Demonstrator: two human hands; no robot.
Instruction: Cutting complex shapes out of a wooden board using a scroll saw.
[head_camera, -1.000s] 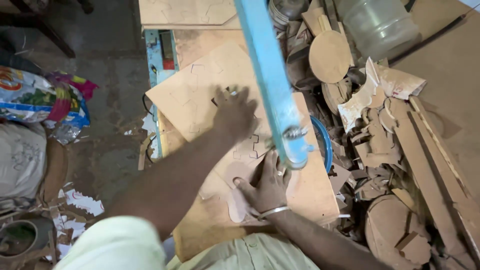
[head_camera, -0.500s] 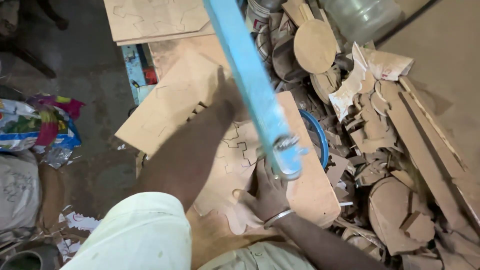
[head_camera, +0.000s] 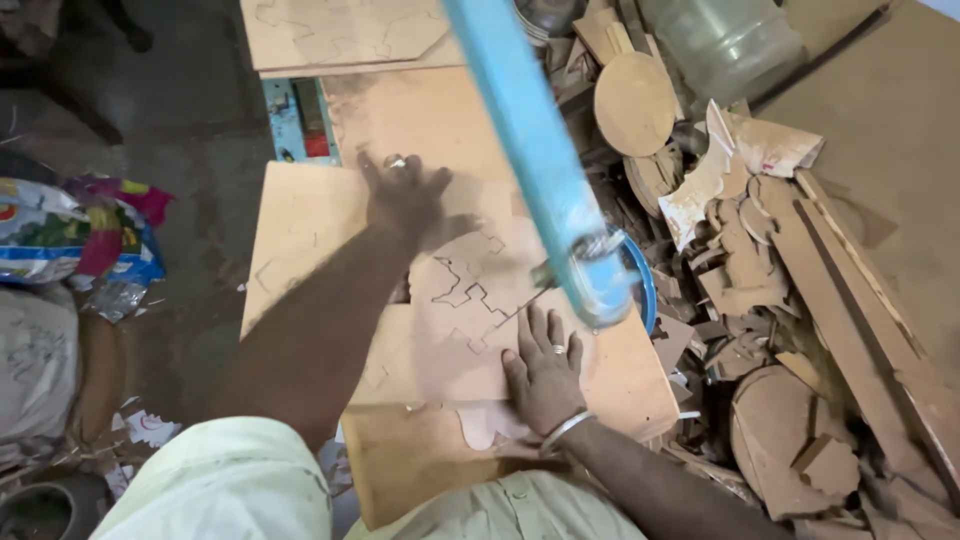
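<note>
Head view: at frame centre the left hand and right hand lie flat, fingers spread, gripping nothing, pressing a thin wooden board under the blue saw arm. Zigzag puzzle-like cuts already cross part of the board; its outer areas remain uncut. Offcuts pile right.

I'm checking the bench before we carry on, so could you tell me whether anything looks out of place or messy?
Yes: right of the board under both hands, a loose heap of wood offcuts lies jumbled, with a torn, ragged sheet on top. The left hand and right hand lie flat on the board.
</note>
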